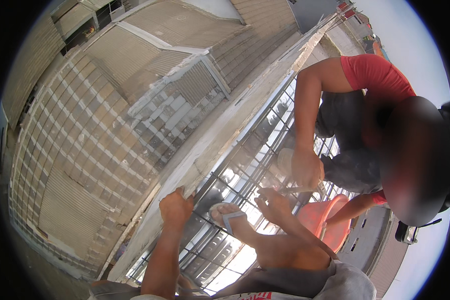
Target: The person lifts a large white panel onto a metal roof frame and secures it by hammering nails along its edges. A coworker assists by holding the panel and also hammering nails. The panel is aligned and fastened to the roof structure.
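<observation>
My left hand (176, 207) is closed at the inner edge of the concrete wall top (197, 172). Something small and grey shows at its fingertips, too hidden to name. Over the steel bar grid (250, 172) my right hand (276, 206) has its fingers partly curled and apart, with nothing visible in them. Beside it, a co-worker's hand (307, 170) grips a tool with a narrow bar-like part (297, 189); its kind is unclear. The co-worker's other arm (352, 209) reaches into an orange-red bucket (312, 217), where that hand is hidden.
My sandalled foot (230, 216) rests on the grid between my hands, above shiny metal sheeting (210, 257). The co-worker in a red shirt (377, 75) crouches close on the right. Beyond the wall's left side is a drop, with a block wall (85, 145) and lower roofs.
</observation>
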{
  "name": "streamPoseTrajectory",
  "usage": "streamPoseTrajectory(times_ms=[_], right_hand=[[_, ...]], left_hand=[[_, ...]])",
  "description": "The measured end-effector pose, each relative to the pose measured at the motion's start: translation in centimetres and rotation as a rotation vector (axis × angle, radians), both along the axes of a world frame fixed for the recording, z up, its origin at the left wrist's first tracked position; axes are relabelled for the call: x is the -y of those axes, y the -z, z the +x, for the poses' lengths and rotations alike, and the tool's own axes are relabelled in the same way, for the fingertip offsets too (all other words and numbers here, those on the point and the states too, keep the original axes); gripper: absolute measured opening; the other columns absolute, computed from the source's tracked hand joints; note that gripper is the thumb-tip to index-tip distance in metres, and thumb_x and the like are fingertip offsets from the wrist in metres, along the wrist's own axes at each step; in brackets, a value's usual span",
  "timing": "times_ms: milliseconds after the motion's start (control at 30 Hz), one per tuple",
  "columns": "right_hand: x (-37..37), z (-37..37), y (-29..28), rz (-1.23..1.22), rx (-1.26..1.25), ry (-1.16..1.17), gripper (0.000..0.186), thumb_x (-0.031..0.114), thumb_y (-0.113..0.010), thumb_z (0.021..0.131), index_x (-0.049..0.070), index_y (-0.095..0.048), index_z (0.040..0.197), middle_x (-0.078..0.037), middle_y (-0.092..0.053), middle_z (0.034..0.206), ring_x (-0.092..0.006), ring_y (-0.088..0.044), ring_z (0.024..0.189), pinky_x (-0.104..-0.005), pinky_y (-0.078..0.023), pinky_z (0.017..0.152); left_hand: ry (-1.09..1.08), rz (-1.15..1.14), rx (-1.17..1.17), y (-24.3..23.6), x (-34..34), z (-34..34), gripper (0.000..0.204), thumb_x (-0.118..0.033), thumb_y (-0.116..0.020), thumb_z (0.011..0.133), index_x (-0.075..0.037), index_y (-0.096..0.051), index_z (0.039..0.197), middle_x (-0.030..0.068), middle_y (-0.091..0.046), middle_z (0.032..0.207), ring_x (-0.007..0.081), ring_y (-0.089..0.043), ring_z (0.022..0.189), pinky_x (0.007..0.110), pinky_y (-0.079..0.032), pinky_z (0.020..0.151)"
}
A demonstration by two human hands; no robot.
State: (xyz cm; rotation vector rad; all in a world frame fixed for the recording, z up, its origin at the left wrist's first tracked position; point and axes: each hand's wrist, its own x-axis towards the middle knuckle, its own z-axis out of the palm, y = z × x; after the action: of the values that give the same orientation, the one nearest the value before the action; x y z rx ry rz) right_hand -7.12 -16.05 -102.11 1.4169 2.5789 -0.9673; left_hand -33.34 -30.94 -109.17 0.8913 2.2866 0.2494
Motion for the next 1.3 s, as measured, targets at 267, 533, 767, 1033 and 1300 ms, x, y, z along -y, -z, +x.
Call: streamPoseTrajectory(times_ms=[267,533,767,1033,1300], right_hand=[[-0.1,-0.3,2.3,-0.18,0.249,-0.135,0.039,0.034,-0.063,0.093,0.0,-0.062,0.111,-0.019,-0.066,0.105,-0.0364,-0.064,0.1,-0.0444,-0.052,0.085],[0.0,-0.2,2.5,-0.265,0.241,-0.115,0.04,0.035,-0.063,0.093,0.0,-0.062,0.114,-0.02,-0.067,0.103,-0.0371,-0.065,0.097,-0.0457,-0.052,0.085],[-0.6,-1.7,3.4,-0.298,0.296,-0.137,0.044,0.033,-0.062,0.092,-0.002,-0.064,0.118,-0.022,-0.068,0.11,-0.0355,-0.065,0.104,-0.0426,-0.051,0.09],[-1.0,-3.9,4.3,-0.302,0.233,-0.183,0.041,0.032,-0.062,0.093,-0.001,-0.064,0.117,-0.022,-0.069,0.104,-0.0351,-0.068,0.098,-0.0417,-0.053,0.084],[-0.7,-9.4,5.4,-0.203,-0.138,-0.271,0.028,0.03,-0.062,0.095,0.004,-0.066,0.104,-0.019,-0.067,0.089,-0.0355,-0.067,0.082,-0.0427,-0.052,0.074]], left_hand=[[-0.008,0.009,0.0,-0.1,0.1,-0.2,0.053,-0.048,-0.068,0.086,-0.006,-0.07,0.118,0.0202,-0.073,0.088,0.0345,-0.071,0.084,0.044,-0.054,0.078],[-0.01,0.042,-0.001,0.1,0.3,-0.2,0.052,-0.047,-0.07,0.085,-0.005,-0.071,0.114,0.0213,-0.073,0.087,0.0355,-0.071,0.083,0.044,-0.055,0.078],[-0.014,0.056,0.01,0.5,0.4,-0.1,0.053,-0.047,-0.072,0.083,-0.004,-0.072,0.115,0.0226,-0.072,0.084,0.0361,-0.071,0.082,0.044,-0.055,0.078],[0.002,0.006,0.018,0.0,0.3,-0.2,0.048,-0.044,-0.072,0.084,-0.006,-0.072,0.113,0.0199,-0.073,0.087,0.0346,-0.071,0.084,0.043,-0.055,0.079],[-0.011,0.009,0.029,0.1,0.3,0.0,0.048,-0.044,-0.073,0.083,-0.006,-0.072,0.112,0.0194,-0.073,0.086,0.0337,-0.071,0.083,0.044,-0.054,0.076]])
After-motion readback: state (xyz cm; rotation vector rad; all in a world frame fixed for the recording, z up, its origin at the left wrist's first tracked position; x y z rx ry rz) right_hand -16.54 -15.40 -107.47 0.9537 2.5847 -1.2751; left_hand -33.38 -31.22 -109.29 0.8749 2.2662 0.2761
